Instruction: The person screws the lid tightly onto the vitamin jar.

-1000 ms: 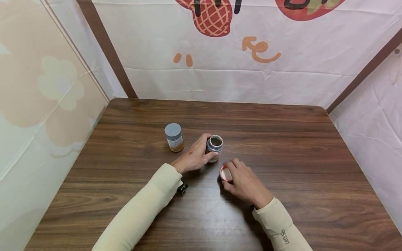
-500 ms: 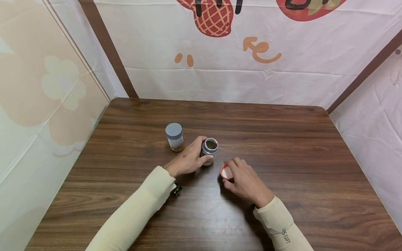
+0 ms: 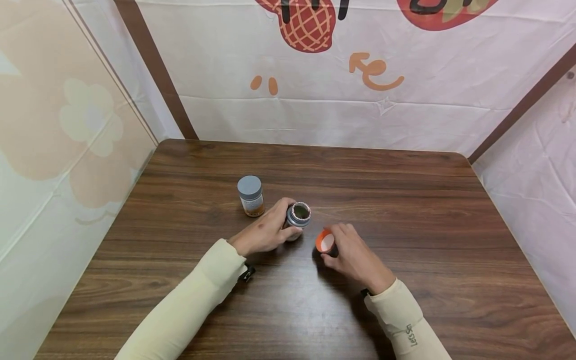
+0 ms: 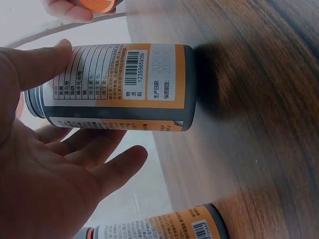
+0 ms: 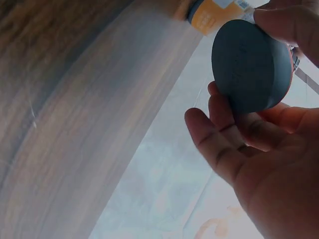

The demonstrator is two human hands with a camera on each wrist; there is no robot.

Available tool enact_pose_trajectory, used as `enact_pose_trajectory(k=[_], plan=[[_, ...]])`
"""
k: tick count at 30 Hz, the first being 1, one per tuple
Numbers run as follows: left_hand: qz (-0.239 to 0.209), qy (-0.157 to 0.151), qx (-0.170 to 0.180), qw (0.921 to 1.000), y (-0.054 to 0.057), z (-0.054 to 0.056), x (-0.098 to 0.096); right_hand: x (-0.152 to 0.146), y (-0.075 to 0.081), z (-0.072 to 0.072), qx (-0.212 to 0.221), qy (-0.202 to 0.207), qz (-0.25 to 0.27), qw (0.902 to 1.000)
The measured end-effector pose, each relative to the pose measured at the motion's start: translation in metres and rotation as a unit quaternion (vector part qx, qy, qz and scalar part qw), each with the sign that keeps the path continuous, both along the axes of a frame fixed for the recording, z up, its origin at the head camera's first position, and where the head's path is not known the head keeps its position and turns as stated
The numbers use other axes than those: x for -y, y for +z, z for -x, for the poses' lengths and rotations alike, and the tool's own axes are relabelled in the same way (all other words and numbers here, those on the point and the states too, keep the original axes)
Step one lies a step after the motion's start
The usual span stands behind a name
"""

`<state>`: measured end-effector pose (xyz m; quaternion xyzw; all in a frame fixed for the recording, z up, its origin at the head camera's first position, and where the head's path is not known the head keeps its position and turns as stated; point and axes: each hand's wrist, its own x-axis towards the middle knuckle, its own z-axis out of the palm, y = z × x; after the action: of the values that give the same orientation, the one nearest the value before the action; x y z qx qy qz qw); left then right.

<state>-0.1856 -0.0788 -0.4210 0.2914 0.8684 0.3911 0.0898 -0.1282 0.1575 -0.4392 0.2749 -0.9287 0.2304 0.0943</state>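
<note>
My left hand [image 3: 265, 231] grips a grey supplement bottle [image 4: 119, 84] with an orange and white label. Its mouth is uncovered, with a ragged silvery rim and a dark inside showing in the head view. To the right, my right hand [image 3: 355, 255] pinches the bottle's cap [image 5: 251, 67] between thumb and fingers. That cap is dark grey-blue outside; the head view shows its orange inner wall and pale liner turned toward the bottle. A gap separates the cap from the bottle.
A second bottle [image 3: 250, 196] of the same kind, capped in grey-blue, stands upright left of my left hand. Everything is over a dark wood-grain table [image 3: 405, 200]. A printed cloth [image 3: 315, 115] hangs behind the far edge.
My left hand has brought the uncovered bottle left and nearer to me. My right hand has tilted the cap so more of its orange inside shows. The second bottle has stayed put.
</note>
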Motion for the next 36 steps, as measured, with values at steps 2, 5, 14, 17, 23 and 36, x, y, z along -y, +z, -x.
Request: enact_pose_trajectory(k=[2,5,14,17,23,36], plan=[[0.006,-0.003,-0.002,1.0000,0.001,0.000,0.001,0.000,0.001,0.001,0.004,-0.004,0.002,1.0000],[0.012,-0.009,-0.007,0.9999,0.002,-0.001,0.001,-0.001,0.004,0.002,0.013,-0.010,0.006,0.9998],[0.006,-0.020,-0.005,0.9998,0.000,-0.003,-0.003,-0.005,0.011,0.002,0.006,-0.020,0.006,0.9998],[0.000,-0.022,-0.003,0.9997,0.000,-0.004,-0.004,-0.007,0.013,0.003,0.006,-0.015,0.016,0.9997],[-0.005,-0.020,-0.006,0.9998,-0.001,-0.004,-0.005,-0.011,0.015,0.005,-0.005,0.004,0.022,0.9997],[0.004,-0.019,-0.011,0.9998,-0.001,-0.005,-0.011,-0.013,0.019,0.006,-0.009,0.000,0.047,0.9989]])
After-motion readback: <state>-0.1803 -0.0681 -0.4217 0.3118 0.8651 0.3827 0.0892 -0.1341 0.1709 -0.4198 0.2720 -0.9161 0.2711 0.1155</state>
